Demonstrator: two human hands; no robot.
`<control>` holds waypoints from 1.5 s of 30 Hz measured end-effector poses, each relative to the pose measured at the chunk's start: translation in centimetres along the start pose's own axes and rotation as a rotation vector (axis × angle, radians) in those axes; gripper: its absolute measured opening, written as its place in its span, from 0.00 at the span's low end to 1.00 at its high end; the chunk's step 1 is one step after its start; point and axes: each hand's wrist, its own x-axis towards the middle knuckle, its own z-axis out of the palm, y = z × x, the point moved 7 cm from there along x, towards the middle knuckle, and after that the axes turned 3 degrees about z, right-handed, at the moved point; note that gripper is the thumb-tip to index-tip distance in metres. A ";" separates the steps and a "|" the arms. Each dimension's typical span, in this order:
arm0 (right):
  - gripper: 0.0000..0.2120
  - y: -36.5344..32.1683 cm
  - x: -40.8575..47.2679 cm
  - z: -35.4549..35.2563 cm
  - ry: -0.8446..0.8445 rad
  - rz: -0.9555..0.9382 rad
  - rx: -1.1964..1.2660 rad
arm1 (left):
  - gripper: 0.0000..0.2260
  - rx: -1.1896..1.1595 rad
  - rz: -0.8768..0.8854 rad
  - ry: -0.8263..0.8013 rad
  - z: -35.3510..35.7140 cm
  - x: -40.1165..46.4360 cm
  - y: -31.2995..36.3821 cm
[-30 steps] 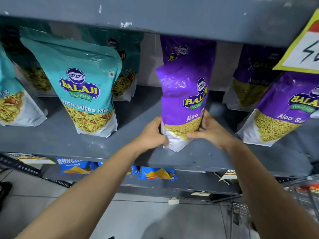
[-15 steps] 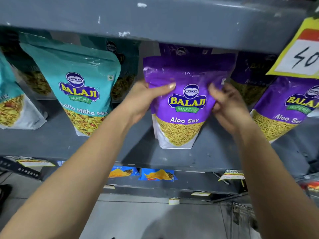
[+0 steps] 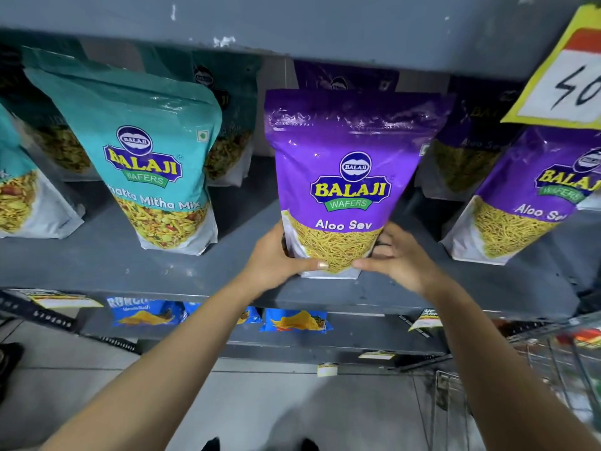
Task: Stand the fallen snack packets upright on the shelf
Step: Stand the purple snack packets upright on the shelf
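Note:
A purple Aloo Sev packet [image 3: 349, 177] stands upright and faces me at the middle of the grey shelf [image 3: 97, 268]. My left hand [image 3: 276, 258] grips its lower left corner, thumb across the front. My right hand [image 3: 395, 258] holds the lower right corner in the same way. Behind it a second purple packet [image 3: 344, 79] shows only its top. Another purple Aloo Sev packet [image 3: 527, 203] stands tilted at the right. A teal Khatta Mitha Mix packet [image 3: 146, 157] stands upright at the left.
More teal packets [image 3: 224, 125] and a dim purple packet [image 3: 468, 151] stand at the shelf's back. A yellow price tag [image 3: 566, 79] hangs from the upper shelf. Blue chip packets [image 3: 296, 320] lie on the lower shelf. A wire trolley [image 3: 559, 366] stands at the lower right.
The purple packet turned from edge-on to facing me and now stands on the shelf. Both hands slid from its upper sides down to its bottom corners.

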 end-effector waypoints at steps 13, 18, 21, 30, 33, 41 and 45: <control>0.32 1.3 -3.1 1.4 -0.011 -0.025 0.033 | 0.31 0.001 0.029 -0.009 -0.4 -3.2 -0.1; 0.37 2.5 -4.3 -2.1 0.091 0.015 0.087 | 0.39 0.060 0.174 0.398 -1.7 -6.3 1.3; 0.28 3.7 -6.0 -5.8 0.210 0.019 0.168 | 0.19 0.135 0.384 0.570 -0.2 -8.8 3.6; 0.29 9.2 -9.2 -21.5 0.801 0.125 0.103 | 0.15 0.138 0.386 0.119 20.2 -2.6 7.0; 0.35 9.2 -6.4 -23.6 0.582 0.122 0.117 | 0.37 0.164 0.186 -0.014 24.4 3.1 7.1; 0.37 9.5 -7.0 -23.0 0.434 0.135 0.111 | 0.19 0.146 0.152 0.063 26.1 6.8 7.1; 0.35 10.4 -9.9 -21.4 0.359 0.143 0.141 | 0.19 0.115 0.126 0.099 26.1 3.2 5.0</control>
